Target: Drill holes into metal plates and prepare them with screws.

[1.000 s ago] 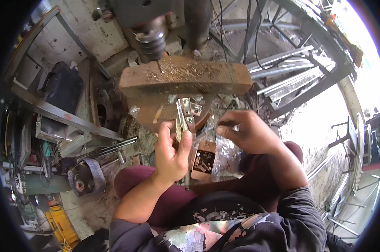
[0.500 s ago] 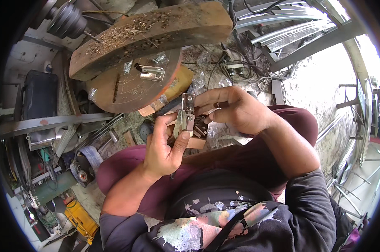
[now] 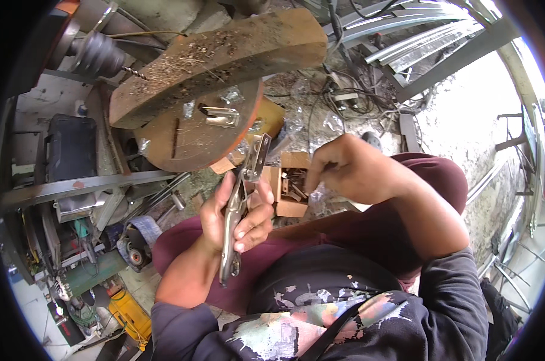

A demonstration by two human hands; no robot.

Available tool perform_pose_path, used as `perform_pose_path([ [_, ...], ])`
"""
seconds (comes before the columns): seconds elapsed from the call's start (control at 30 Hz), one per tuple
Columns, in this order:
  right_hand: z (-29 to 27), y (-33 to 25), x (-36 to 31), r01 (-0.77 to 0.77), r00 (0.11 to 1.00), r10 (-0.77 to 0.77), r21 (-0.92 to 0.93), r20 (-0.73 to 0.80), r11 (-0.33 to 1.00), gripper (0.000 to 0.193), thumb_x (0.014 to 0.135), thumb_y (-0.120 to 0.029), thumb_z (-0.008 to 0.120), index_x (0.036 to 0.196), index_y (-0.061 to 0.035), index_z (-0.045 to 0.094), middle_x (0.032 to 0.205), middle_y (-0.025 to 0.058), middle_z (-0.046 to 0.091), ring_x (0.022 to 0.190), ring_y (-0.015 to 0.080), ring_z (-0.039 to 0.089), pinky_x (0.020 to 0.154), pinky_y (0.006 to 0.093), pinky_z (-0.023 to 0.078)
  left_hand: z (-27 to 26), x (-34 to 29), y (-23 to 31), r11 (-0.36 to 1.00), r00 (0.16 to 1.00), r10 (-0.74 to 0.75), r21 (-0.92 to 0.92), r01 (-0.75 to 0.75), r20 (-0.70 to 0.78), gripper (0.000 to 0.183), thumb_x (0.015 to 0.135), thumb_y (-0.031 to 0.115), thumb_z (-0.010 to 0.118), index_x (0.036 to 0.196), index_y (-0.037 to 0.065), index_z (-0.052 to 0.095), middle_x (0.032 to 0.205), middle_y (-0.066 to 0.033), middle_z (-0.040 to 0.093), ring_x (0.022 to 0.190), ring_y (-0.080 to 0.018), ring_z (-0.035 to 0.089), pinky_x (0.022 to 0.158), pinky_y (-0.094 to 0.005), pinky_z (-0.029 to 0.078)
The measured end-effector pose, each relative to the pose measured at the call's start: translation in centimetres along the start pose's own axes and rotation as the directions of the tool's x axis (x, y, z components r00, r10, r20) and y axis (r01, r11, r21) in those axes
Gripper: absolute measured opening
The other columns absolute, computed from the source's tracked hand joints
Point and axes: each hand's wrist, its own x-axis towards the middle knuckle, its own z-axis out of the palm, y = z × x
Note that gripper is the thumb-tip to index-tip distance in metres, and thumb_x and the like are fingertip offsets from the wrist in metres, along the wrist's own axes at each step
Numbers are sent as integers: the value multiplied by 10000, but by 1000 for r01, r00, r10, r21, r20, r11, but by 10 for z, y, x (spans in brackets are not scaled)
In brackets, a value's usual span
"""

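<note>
Where the nearest part of the scene is filled by a dark printed shirt (image 3: 345,295) and maroon trouser legs (image 3: 432,171), a pair of metal pliers (image 3: 229,234) is held in the left hand (image 3: 253,221), its fingers wrapped about the handles. At the far end of the tool a shiny, holed metal bracket (image 3: 258,157) is carried; whether it is pinched by the jaws or by the fingers cannot be told. To the right, the right hand (image 3: 354,171) is held with fingers curled, its fingertips just beside an open cardboard box (image 3: 292,209), and whether anything is pinched there cannot be seen. Small metal pieces (image 3: 293,183) are heaped in the box. Farther off, a second shiny bracket (image 3: 224,118) is laid on a round, rusty plate (image 3: 200,150). Beyond it, a long brown block (image 3: 284,37) is strewn with shavings (image 3: 176,66), and at the far left a drill bit (image 3: 134,73) is gripped in a dark chuck (image 3: 101,59), its tip pointed toward the block.
</note>
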Motion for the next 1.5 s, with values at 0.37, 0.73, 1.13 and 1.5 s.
perform_pose_path([
  [0.37, -1, -4, -10, -53, 984, 118, -420, 132, 906, 263, 836, -228, 837, 846, 20, 749, 801, 202, 728, 757, 329, 723, 693, 390, 551, 18, -4, 24, 973, 879, -63, -169, 160, 472, 559, 1085, 467, 468, 873, -47, 536, 500, 6, 385, 359, -89, 404, 300, -226, 344],
  [0.73, -2, -4, -8, 27, 965, 84, -415, 247, 909, 330, 895, -301, 802, 850, 20, 744, 770, 174, 731, 734, 300, 729, 671, 395, 549, 22, -9, 25, 989, 899, -45, -109, 102, 435, 454, 1106, 347, 442, 871, -30, 532, 515, 6, 397, 389, -93, 434, 331, -239, 350],
  [1.13, 125, 50, 6, -643, 766, 539, 387, 350, 662, 545, 1133, -476, 365, 925, -27, 593, 714, 76, 614, 534, 160, 621, 496, 308, 491, -56, 17, -47, 790, 688, 149, 504, 349, -710, 193, 1105, 278, 531, 1101, 90, 572, 880, -29, 649, 767, -152, 666, 680, -315, 555],
  [1.5, 140, 71, -1, -794, 521, 823, 481, 226, 370, 603, 1126, -488, 352, 809, -18, 556, 603, 62, 500, 424, 176, 469, 387, 346, 398, -56, 11, -61, 850, 643, -389, 11, 527, -660, 213, 1069, 178, 522, 1139, 14, 638, 971, -108, 717, 853, -222, 713, 787, -380, 618],
])
